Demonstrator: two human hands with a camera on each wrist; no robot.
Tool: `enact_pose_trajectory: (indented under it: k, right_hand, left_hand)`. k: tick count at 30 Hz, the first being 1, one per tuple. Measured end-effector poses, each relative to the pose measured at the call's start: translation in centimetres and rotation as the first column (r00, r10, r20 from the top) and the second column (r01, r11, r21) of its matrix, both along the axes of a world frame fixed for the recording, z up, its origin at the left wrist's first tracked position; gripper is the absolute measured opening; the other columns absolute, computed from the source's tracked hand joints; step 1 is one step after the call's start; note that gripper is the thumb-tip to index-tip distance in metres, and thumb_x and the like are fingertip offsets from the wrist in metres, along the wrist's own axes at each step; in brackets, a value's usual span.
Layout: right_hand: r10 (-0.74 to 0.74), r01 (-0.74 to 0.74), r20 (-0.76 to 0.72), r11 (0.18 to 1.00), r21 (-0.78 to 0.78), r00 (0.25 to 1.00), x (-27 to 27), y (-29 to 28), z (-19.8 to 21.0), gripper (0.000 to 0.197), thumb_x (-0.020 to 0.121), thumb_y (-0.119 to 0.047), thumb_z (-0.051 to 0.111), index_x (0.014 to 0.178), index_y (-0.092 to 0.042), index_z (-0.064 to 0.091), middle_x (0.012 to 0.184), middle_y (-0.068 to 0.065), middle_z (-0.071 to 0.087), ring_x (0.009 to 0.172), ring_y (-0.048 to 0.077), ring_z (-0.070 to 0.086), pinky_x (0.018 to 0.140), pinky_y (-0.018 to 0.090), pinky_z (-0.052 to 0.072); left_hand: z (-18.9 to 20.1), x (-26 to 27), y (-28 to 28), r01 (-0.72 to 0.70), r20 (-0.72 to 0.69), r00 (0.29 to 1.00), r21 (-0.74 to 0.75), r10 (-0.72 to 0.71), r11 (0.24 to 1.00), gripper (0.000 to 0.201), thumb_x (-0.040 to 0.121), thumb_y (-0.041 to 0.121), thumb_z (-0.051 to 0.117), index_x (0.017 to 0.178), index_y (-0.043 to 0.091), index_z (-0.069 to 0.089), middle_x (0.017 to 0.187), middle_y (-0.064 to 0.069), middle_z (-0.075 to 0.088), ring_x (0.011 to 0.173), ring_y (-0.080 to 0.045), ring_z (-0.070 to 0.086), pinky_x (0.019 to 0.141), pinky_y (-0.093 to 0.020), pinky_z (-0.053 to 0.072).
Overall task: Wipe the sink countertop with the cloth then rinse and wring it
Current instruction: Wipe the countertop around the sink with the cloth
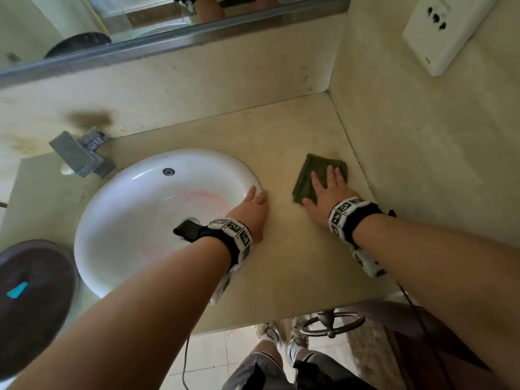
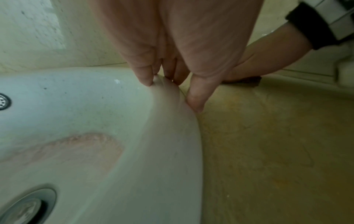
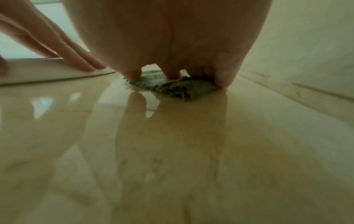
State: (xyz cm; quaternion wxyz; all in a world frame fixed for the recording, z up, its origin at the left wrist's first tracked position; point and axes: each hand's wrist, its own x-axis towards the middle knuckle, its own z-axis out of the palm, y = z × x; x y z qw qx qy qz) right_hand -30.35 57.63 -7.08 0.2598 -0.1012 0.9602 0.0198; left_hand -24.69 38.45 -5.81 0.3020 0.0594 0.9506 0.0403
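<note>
A folded dark green cloth [image 1: 307,175] lies flat on the beige stone countertop [image 1: 284,249], right of the white sink [image 1: 135,220]. My right hand [image 1: 326,190] presses on the cloth with straight, spread fingers. In the right wrist view the fingertips [image 3: 132,75] pin the cloth [image 3: 184,89] to the glossy counter [image 3: 172,151]. My left hand [image 1: 251,205] rests with straight fingers on the sink's right rim. In the left wrist view its fingertips [image 2: 195,100] touch the rim of the sink [image 2: 168,136] where it meets the counter [image 2: 268,151].
A chrome faucet [image 1: 81,154] stands at the back left of the basin. A grey round lid [image 1: 31,294] sits at the left edge. Walls close the counter at the back and right, with a white socket plate [image 1: 447,29]. A mirror [image 1: 140,21] hangs above.
</note>
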Motion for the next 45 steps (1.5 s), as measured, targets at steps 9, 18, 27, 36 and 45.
enact_pose_trajectory:
  k: [9, 18, 27, 36, 45]
  right_hand:
    - [0.234, -0.236, 0.044, 0.971, 0.029, 0.971, 3.6, -4.6, 0.2, 0.073, 0.099, -0.047, 0.031, 0.153, -0.021, -0.009, 0.158, 0.019, -0.018, 0.147, 0.036, -0.013, 0.119, 0.042, 0.001]
    - [0.209, -0.215, 0.180, 0.977, 0.010, 0.961, 1.4, -6.2, 3.9, 0.062, 0.099, -0.038, 0.035, 0.152, -0.012, 0.017, 0.157, 0.018, 0.019, 0.141, 0.036, 0.023, 0.115, 0.044, 0.026]
    - [0.236, -0.261, 0.239, 0.962, 0.077, 0.942, 4.5, -7.6, 1.9, 0.058, 0.103, -0.039, 0.027, 0.155, -0.022, 0.005, 0.161, 0.011, -0.003, 0.146, 0.038, 0.011, 0.116, 0.045, 0.019]
    - [0.078, -0.078, -0.008, 0.991, -0.104, 0.997, 7.4, -7.6, 2.4, 0.045, 0.092, -0.040, 0.053, 0.135, -0.025, 0.051, 0.136, 0.002, 0.053, 0.118, 0.024, 0.054, 0.096, 0.033, 0.045]
    - [0.075, -0.086, -0.090, 0.987, -0.133, 0.993, 7.8, -8.3, 2.8, 0.005, 0.092, -0.018, 0.044, 0.088, -0.017, 0.047, 0.096, 0.007, 0.056, 0.078, 0.024, 0.050, 0.066, 0.032, 0.042]
  left_hand:
    - [1.4, 0.2, 0.3, -0.005, 0.007, 1.000, -0.028, 0.006, 1.000, 0.086, 0.085, 0.008, 0.063, 0.154, 0.015, 0.012, 0.161, 0.001, 0.003, 0.148, -0.023, -0.006, 0.116, -0.044, 0.027]
    - [6.8, 0.5, -2.8, -0.039, -0.052, 0.998, -0.118, 0.033, 0.992, 0.075, 0.089, 0.016, 0.063, 0.151, 0.015, 0.020, 0.162, -0.001, 0.004, 0.149, -0.024, 0.000, 0.111, -0.047, 0.035]
    - [7.2, 2.6, -7.3, -0.008, -0.085, 0.996, -0.113, -0.002, 0.994, 0.060, 0.090, 0.013, 0.056, 0.145, 0.012, 0.032, 0.160, -0.001, 0.011, 0.149, -0.024, 0.004, 0.108, -0.048, 0.038]
    - [6.0, 4.3, -7.4, 0.135, -0.037, 0.990, -0.057, -0.138, 0.989, 0.062, 0.090, 0.013, 0.058, 0.146, 0.012, 0.032, 0.161, -0.005, 0.010, 0.149, -0.027, 0.005, 0.113, -0.048, 0.032]
    - [6.6, 4.7, -7.0, 0.081, -0.062, 0.995, 0.041, -0.078, 0.996, 0.061, 0.093, 0.020, 0.056, 0.148, 0.018, 0.031, 0.159, -0.003, 0.020, 0.148, -0.023, 0.014, 0.116, -0.043, 0.027]
